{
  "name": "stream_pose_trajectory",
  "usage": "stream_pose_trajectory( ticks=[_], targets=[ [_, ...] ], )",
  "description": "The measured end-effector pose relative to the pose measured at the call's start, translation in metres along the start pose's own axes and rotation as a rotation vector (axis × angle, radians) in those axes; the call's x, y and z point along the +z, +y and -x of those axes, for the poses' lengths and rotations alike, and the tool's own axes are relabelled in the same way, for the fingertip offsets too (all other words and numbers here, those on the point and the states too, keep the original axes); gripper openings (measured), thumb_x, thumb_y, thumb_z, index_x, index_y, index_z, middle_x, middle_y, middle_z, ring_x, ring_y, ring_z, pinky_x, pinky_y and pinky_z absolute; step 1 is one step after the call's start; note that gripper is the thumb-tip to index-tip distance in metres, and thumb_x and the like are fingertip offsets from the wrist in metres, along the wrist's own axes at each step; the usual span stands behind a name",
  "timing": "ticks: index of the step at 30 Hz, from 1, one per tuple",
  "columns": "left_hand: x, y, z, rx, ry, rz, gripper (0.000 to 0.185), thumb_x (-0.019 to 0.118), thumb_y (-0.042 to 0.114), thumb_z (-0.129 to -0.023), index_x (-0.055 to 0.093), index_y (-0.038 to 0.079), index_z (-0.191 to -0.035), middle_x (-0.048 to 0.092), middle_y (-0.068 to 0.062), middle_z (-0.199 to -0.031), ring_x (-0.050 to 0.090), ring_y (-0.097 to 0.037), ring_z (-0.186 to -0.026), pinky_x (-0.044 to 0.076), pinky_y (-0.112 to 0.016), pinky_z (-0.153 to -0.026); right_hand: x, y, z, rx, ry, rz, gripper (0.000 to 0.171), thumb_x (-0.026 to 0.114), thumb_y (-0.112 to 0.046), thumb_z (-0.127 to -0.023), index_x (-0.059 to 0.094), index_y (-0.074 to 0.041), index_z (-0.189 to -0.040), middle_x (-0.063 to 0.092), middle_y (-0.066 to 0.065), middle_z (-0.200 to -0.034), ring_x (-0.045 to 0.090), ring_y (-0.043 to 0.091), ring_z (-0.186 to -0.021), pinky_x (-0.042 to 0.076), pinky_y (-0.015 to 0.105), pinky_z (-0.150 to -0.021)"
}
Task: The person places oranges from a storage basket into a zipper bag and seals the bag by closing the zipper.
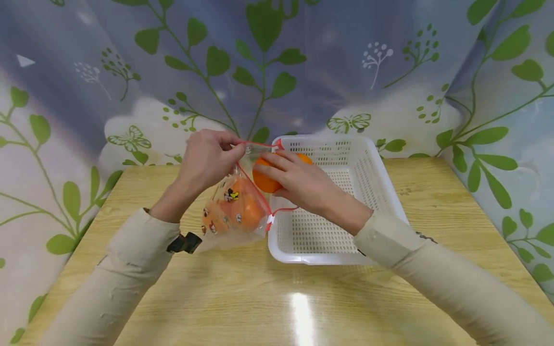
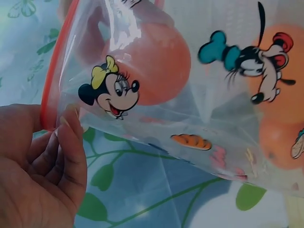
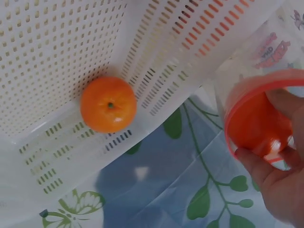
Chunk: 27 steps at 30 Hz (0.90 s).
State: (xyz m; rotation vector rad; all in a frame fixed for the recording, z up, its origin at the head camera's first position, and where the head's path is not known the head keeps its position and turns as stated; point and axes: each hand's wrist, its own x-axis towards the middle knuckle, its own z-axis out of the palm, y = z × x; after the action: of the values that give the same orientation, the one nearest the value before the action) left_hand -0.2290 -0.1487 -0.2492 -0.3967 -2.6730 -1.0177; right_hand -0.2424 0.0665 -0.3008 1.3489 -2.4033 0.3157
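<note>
A clear zip bag (image 1: 233, 194) with a red rim and cartoon prints has several oranges (image 1: 252, 211) inside. My left hand (image 1: 209, 156) pinches the bag's red edge, also seen in the left wrist view, where the mouth stands open. My right hand (image 1: 307, 185) grips an orange (image 1: 265, 179) at the bag's mouth. In the right wrist view this held orange (image 3: 259, 126) is within the red rim (image 3: 231, 111), fingers around it. Through the plastic in the left wrist view, an orange (image 2: 161, 66) shows near the opening.
A white perforated basket (image 1: 383, 178) stands on the wooden table (image 1: 242, 298), right of the bag and under my right hand. One orange (image 3: 108, 104) lies in a corner of it. Behind the table hangs a leaf-patterned curtain (image 1: 329, 57).
</note>
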Motion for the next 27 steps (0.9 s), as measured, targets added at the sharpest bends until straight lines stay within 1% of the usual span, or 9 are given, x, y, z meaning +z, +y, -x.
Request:
stream_pose_trajectory(
  ticks=[4,8,11,14,17,20,21,24,27],
  targets=[
    [-0.005,0.004,0.0,-0.016,-0.041,-0.015,0.023,0.058,0.02,-0.093,0.076,0.007,-0.097,0.07,-0.006,-0.073,0.062,-0.016,-0.052,0.044,-0.028,-0.044,-0.001,-0.007,0.0,0.075,0.017,0.02,0.068,0.08,-0.022,-0.079,0.048,-0.008,-0.137,0.045,0.01,-0.143,0.039,0.031,-0.132,0.045,0.044,-0.096],
    [-0.012,0.006,-0.001,-0.041,-0.06,-0.008,0.023,0.059,0.021,-0.092,0.077,0.007,-0.098,0.071,-0.009,-0.078,0.063,-0.015,-0.053,0.047,-0.027,-0.047,-0.004,-0.014,-0.003,0.127,0.011,0.029,0.068,0.08,-0.026,-0.079,0.047,-0.006,-0.136,0.043,0.013,-0.144,0.038,0.03,-0.132,0.041,0.044,-0.1],
    [-0.014,0.006,-0.001,-0.051,-0.074,0.011,0.023,0.06,0.021,-0.092,0.077,0.007,-0.098,0.071,-0.009,-0.08,0.064,-0.016,-0.054,0.049,-0.027,-0.049,-0.005,-0.016,-0.003,0.13,0.011,0.039,0.067,0.08,-0.026,-0.078,0.049,-0.007,-0.135,0.043,0.014,-0.143,0.04,0.032,-0.131,0.046,0.044,-0.095],
    [-0.014,0.005,0.0,-0.05,-0.088,0.025,0.023,0.06,0.022,-0.093,0.076,0.007,-0.098,0.071,-0.008,-0.079,0.064,-0.016,-0.055,0.049,-0.027,-0.05,-0.004,-0.016,-0.003,0.124,0.016,0.049,0.068,0.081,-0.025,-0.077,0.05,-0.008,-0.135,0.044,0.014,-0.142,0.041,0.033,-0.129,0.052,0.044,-0.085],
    [-0.012,0.004,0.0,-0.039,-0.087,0.026,0.023,0.06,0.022,-0.092,0.076,0.008,-0.099,0.071,-0.008,-0.08,0.063,-0.016,-0.055,0.049,-0.028,-0.05,-0.002,-0.016,-0.003,0.128,0.019,0.057,0.069,0.081,-0.024,-0.077,0.05,-0.009,-0.137,0.044,0.014,-0.142,0.04,0.032,-0.13,0.055,0.044,-0.078],
    [-0.011,0.003,0.0,-0.028,-0.084,0.025,0.022,0.06,0.022,-0.093,0.076,0.009,-0.1,0.071,-0.007,-0.083,0.063,-0.016,-0.055,0.05,-0.029,-0.051,0.001,-0.016,-0.004,0.138,0.016,0.077,0.069,0.08,-0.024,-0.079,0.049,-0.01,-0.139,0.043,0.014,-0.143,0.039,0.032,-0.131,0.055,0.043,-0.077],
    [-0.01,0.002,0.0,-0.024,-0.082,0.025,0.022,0.06,0.022,-0.093,0.076,0.009,-0.1,0.071,-0.006,-0.083,0.063,-0.016,-0.055,0.05,-0.03,-0.051,0.002,-0.016,-0.005,0.14,0.017,0.083,0.069,0.079,-0.024,-0.079,0.048,-0.01,-0.139,0.043,0.015,-0.143,0.038,0.032,-0.132,0.054,0.043,-0.078],
    [-0.009,0.001,0.0,-0.015,-0.082,0.022,0.022,0.06,0.023,-0.093,0.076,0.009,-0.101,0.071,-0.005,-0.079,0.062,-0.016,-0.054,0.05,-0.029,-0.05,0.006,-0.016,-0.007,0.135,0.03,0.097,0.068,0.079,-0.024,-0.08,0.048,-0.009,-0.139,0.044,0.015,-0.141,0.04,0.032,-0.13,0.053,0.042,-0.084],
    [-0.009,0.0,0.001,-0.007,-0.074,0.019,0.023,0.06,0.024,-0.093,0.076,0.009,-0.101,0.07,-0.005,-0.075,0.062,-0.016,-0.053,0.048,-0.029,-0.048,0.009,-0.015,-0.008,0.122,0.056,0.098,0.067,0.079,-0.023,-0.08,0.048,-0.008,-0.138,0.046,0.014,-0.137,0.043,0.032,-0.126,0.053,0.041,-0.083]
  ],
)
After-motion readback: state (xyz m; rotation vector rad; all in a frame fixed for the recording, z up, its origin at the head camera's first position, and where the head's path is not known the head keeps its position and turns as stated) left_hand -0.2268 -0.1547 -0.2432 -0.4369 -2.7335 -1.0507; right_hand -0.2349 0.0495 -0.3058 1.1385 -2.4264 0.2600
